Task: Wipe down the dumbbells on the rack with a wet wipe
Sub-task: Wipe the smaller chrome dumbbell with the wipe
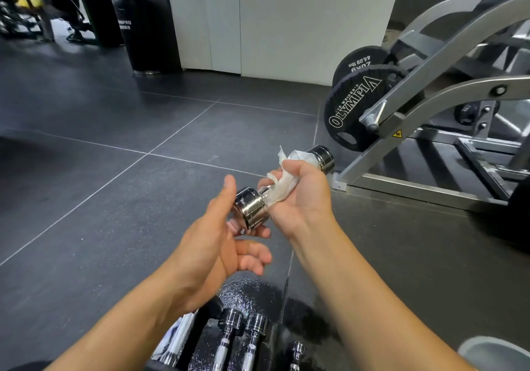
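Observation:
A chrome dumbbell [252,208] hangs in the air between my hands, well above the floor. My left hand [218,238] cups its near head, thumb up and fingers underneath. My right hand [301,195] is closed around the handle with a crumpled white wet wipe [279,188] pressed between palm and bar. The far head [322,155] sticks out past my right hand. Below my arms, the dumbbell rack [212,339] holds several small chrome dumbbells [229,330] side by side.
A grey plate-loaded machine frame [415,147] stands to the right, carrying black Olympia weight plates [355,106]. A black punching bag [137,29] and a white wall panel [286,20] are further back. Dark tiled floor [114,170] spreads to the left.

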Motion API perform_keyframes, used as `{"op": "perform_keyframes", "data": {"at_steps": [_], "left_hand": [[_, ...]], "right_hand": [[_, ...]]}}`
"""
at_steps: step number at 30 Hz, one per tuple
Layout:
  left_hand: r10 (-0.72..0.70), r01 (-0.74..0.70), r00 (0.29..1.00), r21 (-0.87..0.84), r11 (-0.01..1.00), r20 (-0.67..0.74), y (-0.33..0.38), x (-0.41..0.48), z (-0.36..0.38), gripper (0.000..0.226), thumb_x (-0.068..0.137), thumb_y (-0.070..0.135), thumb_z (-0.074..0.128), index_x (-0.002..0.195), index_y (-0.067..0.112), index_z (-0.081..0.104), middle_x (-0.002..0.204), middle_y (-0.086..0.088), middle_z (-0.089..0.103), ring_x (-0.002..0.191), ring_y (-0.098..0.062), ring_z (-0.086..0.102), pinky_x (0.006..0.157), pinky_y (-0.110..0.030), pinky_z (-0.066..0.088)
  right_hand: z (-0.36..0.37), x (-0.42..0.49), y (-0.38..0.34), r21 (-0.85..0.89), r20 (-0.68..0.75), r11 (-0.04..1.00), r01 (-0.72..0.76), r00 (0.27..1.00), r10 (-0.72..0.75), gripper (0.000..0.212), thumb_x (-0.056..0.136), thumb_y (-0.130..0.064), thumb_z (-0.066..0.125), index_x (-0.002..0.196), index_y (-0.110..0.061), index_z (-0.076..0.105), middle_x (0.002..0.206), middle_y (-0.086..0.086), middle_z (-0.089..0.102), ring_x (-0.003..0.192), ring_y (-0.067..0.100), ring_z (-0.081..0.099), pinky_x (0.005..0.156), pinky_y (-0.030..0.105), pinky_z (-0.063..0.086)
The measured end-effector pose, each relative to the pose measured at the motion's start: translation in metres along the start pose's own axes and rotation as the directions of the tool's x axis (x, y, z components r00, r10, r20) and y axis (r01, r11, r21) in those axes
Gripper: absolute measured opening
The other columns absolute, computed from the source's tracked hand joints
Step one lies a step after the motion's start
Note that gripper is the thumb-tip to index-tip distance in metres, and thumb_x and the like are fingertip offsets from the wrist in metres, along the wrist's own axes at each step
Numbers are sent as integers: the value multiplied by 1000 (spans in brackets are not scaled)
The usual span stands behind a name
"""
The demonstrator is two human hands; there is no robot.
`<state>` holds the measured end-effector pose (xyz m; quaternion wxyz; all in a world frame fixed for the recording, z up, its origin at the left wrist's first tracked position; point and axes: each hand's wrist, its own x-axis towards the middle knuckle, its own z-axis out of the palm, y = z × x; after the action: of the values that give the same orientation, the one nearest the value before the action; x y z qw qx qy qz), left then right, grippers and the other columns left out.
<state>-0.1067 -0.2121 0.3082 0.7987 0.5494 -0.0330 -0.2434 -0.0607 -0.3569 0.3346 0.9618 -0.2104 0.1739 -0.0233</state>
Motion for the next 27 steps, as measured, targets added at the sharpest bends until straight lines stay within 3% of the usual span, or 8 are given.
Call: {"op": "perform_keyframes", "data": {"at_steps": [5, 9, 10, 14, 17, 21, 25, 27], "left_hand": [[363, -305, 929, 404, 862, -73, -9, 7, 5, 68, 100, 42, 64, 154, 26, 25, 85, -14, 61, 59, -23, 60, 56, -36, 54], [661, -525, 519, 812, -253, 542, -13, 18, -21, 107, 81, 8, 83, 158, 45, 18, 133, -5, 47, 110, -25, 59, 91, -45, 55], [680, -548, 521, 813, -197, 516, -14, 20, -23, 114, 77, 15, 89, 157, 49, 17, 139, -3, 43, 120, -22, 57, 97, -43, 54], [366, -320, 929, 376, 870, -57, 0, 6, 6, 109, 51, 85, 82, 142, 43, 39, 130, -10, 62, 91, -24, 76, 65, -33, 62], [-1, 1, 1000, 59, 998, 11, 3, 6, 12, 90, 84, 87, 49, 128, 9, 59, 89, -22, 65, 55, -33, 62, 44, -32, 49], [187, -180, 982, 179, 967, -25, -1, 11, 16, 45, 105, 48, 52, 136, 16, 48, 69, -6, 60, 50, -19, 48, 49, -31, 43], [643, -525, 533, 810, -259, 551, -9, 20, -13, 88, 98, 24, 66, 161, 51, 11, 120, 4, 49, 95, -13, 55, 83, -35, 53], [628, -536, 556, 812, -230, 544, -12, 20, -22, 118, 82, 20, 86, 162, 52, 5, 141, 5, 38, 121, -18, 51, 98, -42, 53]], "right_hand": [[-3, 2, 1, -23, -2, 1000, 6, 1000, -6, 10, 91, -1, 50, 89, -11, 52, 66, 3, 44, 57, 16, 41, 58, 29, 39], [-3, 0, -2, -88, -44, 996, -16, 999, 12, 17, 96, -14, 49, 79, -10, 45, 68, 5, 41, 53, 20, 45, 56, 27, 44], [-3, 0, -2, -85, -34, 996, -16, 999, 13, 17, 95, -15, 49, 79, -11, 45, 68, 6, 42, 54, 21, 46, 60, 29, 44], [-2, 1, -5, -7, -14, 1000, 26, 1000, -26, 16, 93, -11, 48, 77, -13, 45, 58, 4, 42, 56, 22, 43, 65, 33, 37], [-2, -4, -5, -17, -1, 999, 26, 1000, -26, 18, 91, -11, 49, 75, -16, 44, 53, 1, 40, 54, 19, 39, 58, 29, 35], [-2, -3, -5, -89, -7, 996, 31, 999, -32, 18, 92, -13, 47, 75, -15, 45, 52, 0, 42, 49, 18, 40, 56, 28, 34], [-3, 0, -6, -94, -36, 995, 21, 999, -24, 15, 92, -15, 53, 79, -9, 47, 66, 7, 47, 54, 22, 48, 59, 27, 43], [-6, 3, -5, -95, -45, 995, 15, 999, -19, 13, 87, -19, 58, 86, -8, 50, 75, 13, 51, 61, 28, 54, 67, 32, 48]]}}
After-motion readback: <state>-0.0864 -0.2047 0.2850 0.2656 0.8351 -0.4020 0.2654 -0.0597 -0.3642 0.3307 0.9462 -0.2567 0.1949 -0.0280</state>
